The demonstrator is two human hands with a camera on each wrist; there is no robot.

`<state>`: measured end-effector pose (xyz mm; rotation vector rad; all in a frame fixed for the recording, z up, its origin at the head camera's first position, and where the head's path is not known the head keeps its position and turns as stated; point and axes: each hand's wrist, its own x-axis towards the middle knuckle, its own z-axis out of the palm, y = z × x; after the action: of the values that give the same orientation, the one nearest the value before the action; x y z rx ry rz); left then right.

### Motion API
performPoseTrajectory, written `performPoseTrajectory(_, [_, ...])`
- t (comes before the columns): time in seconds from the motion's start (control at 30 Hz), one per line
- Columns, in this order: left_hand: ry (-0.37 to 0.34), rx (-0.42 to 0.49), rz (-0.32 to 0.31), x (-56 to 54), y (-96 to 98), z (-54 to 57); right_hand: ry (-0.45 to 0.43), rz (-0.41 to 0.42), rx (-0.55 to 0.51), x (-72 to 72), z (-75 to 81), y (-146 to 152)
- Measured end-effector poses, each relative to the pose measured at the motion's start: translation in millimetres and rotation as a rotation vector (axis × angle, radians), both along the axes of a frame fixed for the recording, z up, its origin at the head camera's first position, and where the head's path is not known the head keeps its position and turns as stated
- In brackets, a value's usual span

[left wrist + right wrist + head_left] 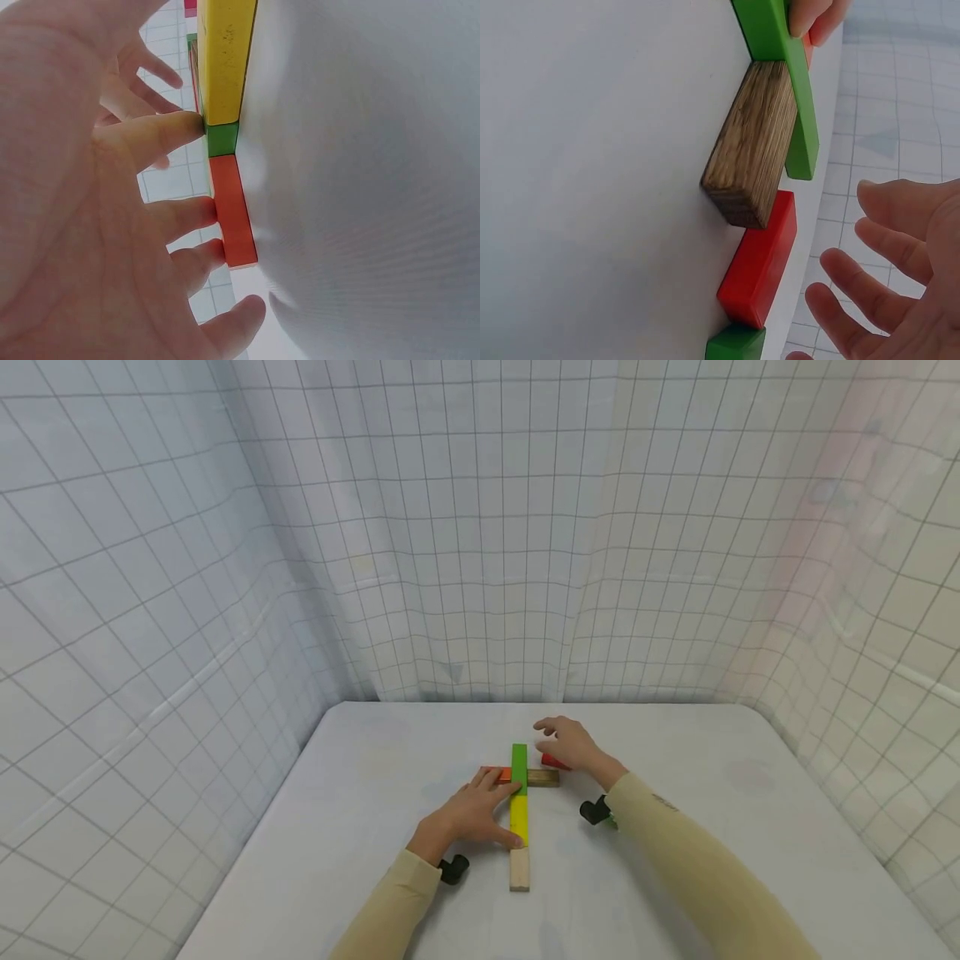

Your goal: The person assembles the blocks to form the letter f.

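Flat wooden blocks form a cross on the table. In the head view, a green block (519, 755), a yellow block (519, 818) and a plain wood block (519, 872) make its upright. An orange block (234, 210) lies left of the green one and a dark-grained brown block (751, 139) right of it. My left hand (472, 812) spreads over the left side, thumb by the yellow block's near end and fingertips touching the green and orange blocks. Fingers loosely bent and holding nothing, my right hand (573, 743) hovers over a red block (761, 259).
A small green block (736, 345) sits at the end of the red one, under the right hand. White table (390, 743) surrounds the blocks, with gridded white curtains (480, 568) behind and at both sides. Black wrist cameras (595, 811) hang beneath the sleeves.
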<state>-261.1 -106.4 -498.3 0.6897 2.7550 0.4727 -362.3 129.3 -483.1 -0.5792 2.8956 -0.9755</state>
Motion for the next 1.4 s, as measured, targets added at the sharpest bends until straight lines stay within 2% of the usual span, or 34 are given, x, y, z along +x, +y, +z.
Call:
performPoseTrajectory(0.23, [0.004, 0.000, -0.009, 0.9, 0.8, 2.7, -0.024, 0.001, -0.007, 1.4, 0.7, 18])
performPoseTrajectory(0.63, [0.004, -0.021, -0.001, 0.9, 0.4, 1.6, -0.057, -0.056, 0.037, 4.5, -15.2, 35])
performPoseTrajectory(0.9, [-0.002, -0.019, -0.007, 1.3, 0.6, 0.0, -0.038, -0.033, 0.087, 6.4, -23.4, 39])
performPoseTrajectory(1.2, [0.004, -0.007, -0.004, 1.1, 2.2, 2.8, 0.032, 0.003, 0.115, 5.5, -24.3, 38])
performPoseTrajectory(1.4, [0.000, -0.004, -0.009, 1.7, 2.2, 4.9, 0.041, 0.007, 0.122, 8.1, -20.0, 35])
